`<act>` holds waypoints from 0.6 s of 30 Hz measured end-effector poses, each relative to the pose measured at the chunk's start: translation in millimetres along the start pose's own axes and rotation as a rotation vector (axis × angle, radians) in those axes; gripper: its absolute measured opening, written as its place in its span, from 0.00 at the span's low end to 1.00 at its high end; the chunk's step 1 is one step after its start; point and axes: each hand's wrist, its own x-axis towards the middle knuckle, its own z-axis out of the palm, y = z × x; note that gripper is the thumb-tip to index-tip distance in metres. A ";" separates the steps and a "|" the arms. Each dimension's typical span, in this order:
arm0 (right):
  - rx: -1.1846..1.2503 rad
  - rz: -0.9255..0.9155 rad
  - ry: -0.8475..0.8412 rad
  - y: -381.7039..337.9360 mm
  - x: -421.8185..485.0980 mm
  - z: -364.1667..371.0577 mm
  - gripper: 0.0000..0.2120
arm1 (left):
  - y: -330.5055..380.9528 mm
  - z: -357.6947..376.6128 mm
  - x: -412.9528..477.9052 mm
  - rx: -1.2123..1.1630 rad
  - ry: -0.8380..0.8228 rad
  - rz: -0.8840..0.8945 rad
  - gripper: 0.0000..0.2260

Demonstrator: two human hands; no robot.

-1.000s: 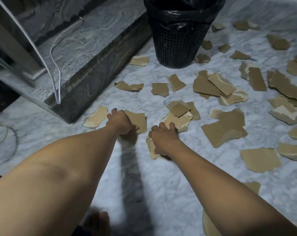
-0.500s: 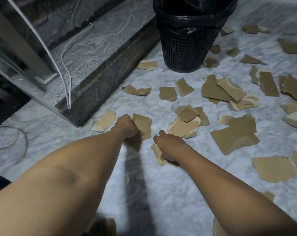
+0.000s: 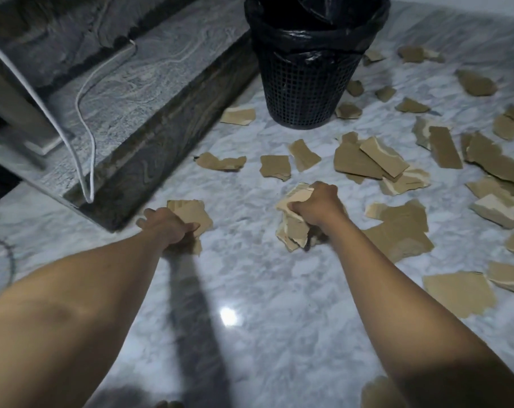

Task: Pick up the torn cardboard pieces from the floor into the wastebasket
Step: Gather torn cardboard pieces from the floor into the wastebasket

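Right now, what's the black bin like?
The wastebasket is round, black, with a mesh wall that looks like plastic, narrower at the bottom. A shiny black bag lines it and folds over the rim. It stands upright on the marble floor beside the stone step, torn cardboard pieces lying near its base.

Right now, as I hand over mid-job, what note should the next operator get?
The left hand grips torn cardboard pieces by the stone step.
The right hand grips a bundle of cardboard pieces.
The wastebasket stands ahead, upright; its contents cannot be seen.
Done: two handfuls gathered.
Left: bin both, then clear the many scattered pieces on the marble floor, mostly rightward.
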 end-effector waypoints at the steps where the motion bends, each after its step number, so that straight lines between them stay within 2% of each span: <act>1: -0.024 0.034 0.015 0.6 5.5 -2.7 0.35 | 3.7 -0.5 -1.2 0.000 0.027 0.032 0.41; 4: -0.057 0.098 0.026 1.0 17.8 -2.8 0.35 | 14.6 -2.5 -7.6 -0.028 0.036 0.072 0.36; 7: -0.153 0.072 0.027 5.9 18.4 3.9 0.33 | 14.8 1.4 -6.4 -0.096 0.028 0.053 0.39; 12: -0.269 -0.010 0.135 18.1 9.7 17.8 0.29 | 16.8 -2.5 -6.8 -0.143 0.023 0.026 0.43; 16: -0.268 -0.027 0.131 20.8 3.5 13.3 0.29 | 21.1 -5.2 -14.1 -0.079 0.023 0.034 0.35; 18: -0.269 -0.101 0.175 21.1 -4.4 12.7 0.27 | 23.1 -3.6 -24.5 -0.059 0.054 0.007 0.31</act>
